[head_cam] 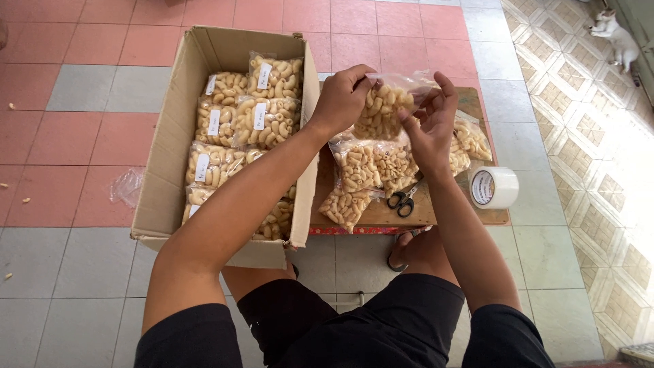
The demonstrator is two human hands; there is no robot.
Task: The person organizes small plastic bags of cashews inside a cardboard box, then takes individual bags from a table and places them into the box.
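Both grips pinch one clear bag of macaroni crackers: left hand curled over it, right hand upright, above the worktop.

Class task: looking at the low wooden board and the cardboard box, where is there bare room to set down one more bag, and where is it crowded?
The low wooden board is bare along its near edge between the black-handled scissors and the white tape roll. Its middle is crowded with clear bags of curled snacks. The brown cardboard box is packed with labelled bags. Both hands hold one bag.

Tiled floor, pink and grey. Bore an open cardboard box left, low wooden board right. Carried sealed snack bags, scissors, tape roll.
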